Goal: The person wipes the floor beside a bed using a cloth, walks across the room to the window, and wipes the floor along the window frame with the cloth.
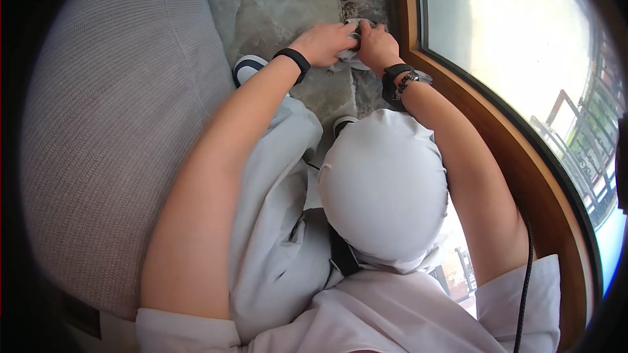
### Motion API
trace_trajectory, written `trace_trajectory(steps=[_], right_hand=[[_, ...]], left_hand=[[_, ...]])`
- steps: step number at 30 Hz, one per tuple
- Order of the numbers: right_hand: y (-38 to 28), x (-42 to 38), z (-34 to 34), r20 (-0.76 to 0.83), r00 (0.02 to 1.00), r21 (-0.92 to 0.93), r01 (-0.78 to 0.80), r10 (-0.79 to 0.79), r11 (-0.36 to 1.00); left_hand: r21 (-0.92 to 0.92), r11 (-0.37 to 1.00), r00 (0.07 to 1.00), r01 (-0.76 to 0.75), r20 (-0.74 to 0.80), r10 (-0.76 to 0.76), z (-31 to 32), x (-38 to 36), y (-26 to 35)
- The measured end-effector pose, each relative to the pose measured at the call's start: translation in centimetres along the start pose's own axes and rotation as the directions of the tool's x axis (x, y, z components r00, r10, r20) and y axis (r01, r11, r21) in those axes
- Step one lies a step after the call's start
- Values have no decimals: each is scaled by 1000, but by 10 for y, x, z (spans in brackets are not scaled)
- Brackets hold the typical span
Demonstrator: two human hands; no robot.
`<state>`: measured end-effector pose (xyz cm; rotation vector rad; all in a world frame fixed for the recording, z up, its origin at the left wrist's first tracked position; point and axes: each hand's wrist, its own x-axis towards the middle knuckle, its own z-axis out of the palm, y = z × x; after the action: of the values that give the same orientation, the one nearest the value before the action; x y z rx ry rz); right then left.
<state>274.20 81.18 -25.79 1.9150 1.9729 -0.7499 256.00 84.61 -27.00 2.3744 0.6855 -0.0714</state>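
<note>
Low over the floor, both arms reach forward and bring the hands together. Between them is a crumpled grey-white cloth (352,61), partly hidden by the fingers. My left hand (326,44) grips it from the left, its fingers curled into the folds. From the other side my right hand (379,46) is closed on the same cloth, its knuckles up and its fingertips out of sight. A black band circles the left wrist; a watch and a beaded bracelet are on the right one.
Grey-green marble-look floor (275,0) with a darker strip lies beneath the hands. A ribbed beige sofa (124,131) stands close on the left. On the right runs a wooden frame (471,88) with a glass pane (517,33). My bent knee (386,189) rises between my arms.
</note>
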Motion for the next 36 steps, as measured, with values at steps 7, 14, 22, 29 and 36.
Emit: trace_trajectory(steps=[7,14,22,29,36], right_hand=[[0,0,-20,135,988,-24,-66,69,998],[3,9,-16,314,945,-72,-68,88,995],[2,2,-11,388,922,40,-6,-10,999],[2,3,-20,370,913,-12,-182,174,983],[-24,2,-25,322,940,50,-137,114,989]], left_hand=[[29,997,954,76,289,-82,-60,7,30],[209,943,878,257,357,-319,-257,-18,50],[441,841,914,314,99,-394,-427,-134,140],[398,786,880,473,-260,-397,-504,-278,294],[-250,600,503,760,-358,-787,-435,-369,297]])
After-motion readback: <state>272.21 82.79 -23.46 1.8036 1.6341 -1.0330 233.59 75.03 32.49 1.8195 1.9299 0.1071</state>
